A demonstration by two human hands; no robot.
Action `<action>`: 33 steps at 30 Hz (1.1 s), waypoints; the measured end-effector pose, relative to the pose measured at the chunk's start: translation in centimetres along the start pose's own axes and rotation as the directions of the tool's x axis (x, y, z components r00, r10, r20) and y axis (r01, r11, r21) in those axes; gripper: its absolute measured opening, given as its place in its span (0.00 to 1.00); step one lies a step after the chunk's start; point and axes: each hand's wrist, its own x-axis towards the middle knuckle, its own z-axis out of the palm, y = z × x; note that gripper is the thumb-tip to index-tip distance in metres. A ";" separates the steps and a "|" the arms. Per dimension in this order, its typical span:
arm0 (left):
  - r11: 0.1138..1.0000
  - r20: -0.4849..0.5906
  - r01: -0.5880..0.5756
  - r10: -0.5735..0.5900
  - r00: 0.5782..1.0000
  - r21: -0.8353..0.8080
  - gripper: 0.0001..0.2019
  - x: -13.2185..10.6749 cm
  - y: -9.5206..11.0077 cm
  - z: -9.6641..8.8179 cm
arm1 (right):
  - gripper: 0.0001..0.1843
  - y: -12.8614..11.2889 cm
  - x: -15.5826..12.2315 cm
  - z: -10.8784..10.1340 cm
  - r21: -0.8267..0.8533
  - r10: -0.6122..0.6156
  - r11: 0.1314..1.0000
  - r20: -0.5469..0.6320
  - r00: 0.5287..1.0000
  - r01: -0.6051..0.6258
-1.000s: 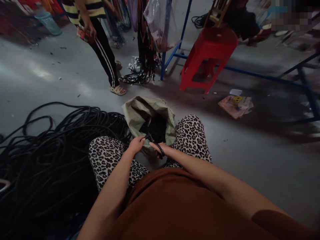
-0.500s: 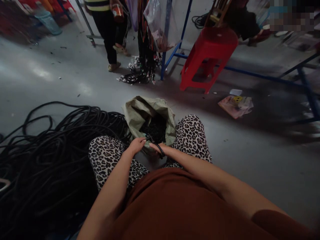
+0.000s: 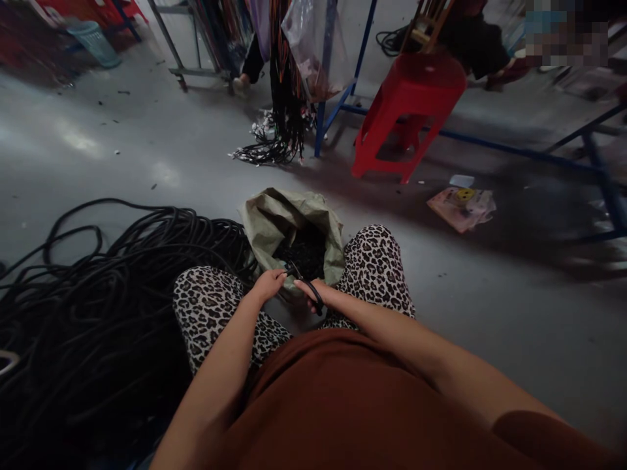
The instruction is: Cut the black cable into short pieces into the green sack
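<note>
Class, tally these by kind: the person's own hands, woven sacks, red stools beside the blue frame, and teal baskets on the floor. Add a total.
Hands: 2 (left hand, right hand, both holding a black cable)
Woven sack: 1
Red stool: 1
Teal basket: 1
Total: 5

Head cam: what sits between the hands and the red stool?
Head view: beyond the left hand and right hand, both gripping a black cable, lies the open green sack; then bare grey floor up to the red stool.
</note>
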 end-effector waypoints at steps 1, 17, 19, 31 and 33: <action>1.000 -0.008 -0.006 0.007 1.000 0.013 0.16 0.0 0.1 0.0 | 0.28 0.0 0.0 0.0 0.003 -0.002 1.000 -0.002 1.000 0.002; 0.999 -0.040 -0.016 0.017 0.999 0.033 0.14 -0.3 0.7 -0.2 | 0.30 0.7 1.3 -0.2 -0.012 -0.008 1.000 -0.047 0.999 0.007; 1.000 -0.036 -0.004 0.005 0.999 0.027 0.14 -0.2 0.6 -0.1 | 0.29 0.7 1.2 -0.2 -0.030 -0.007 1.000 -0.052 0.999 0.006; 0.999 -0.029 0.050 -0.049 0.998 0.004 0.14 0.0 0.0 0.3 | 0.26 0.5 0.8 -0.5 -0.099 -0.040 0.995 -0.120 0.992 0.028; 0.999 -0.024 0.041 -0.041 0.999 0.006 0.14 0.0 0.0 0.3 | 0.26 0.4 0.7 -0.6 -0.105 -0.024 0.994 -0.134 0.991 0.010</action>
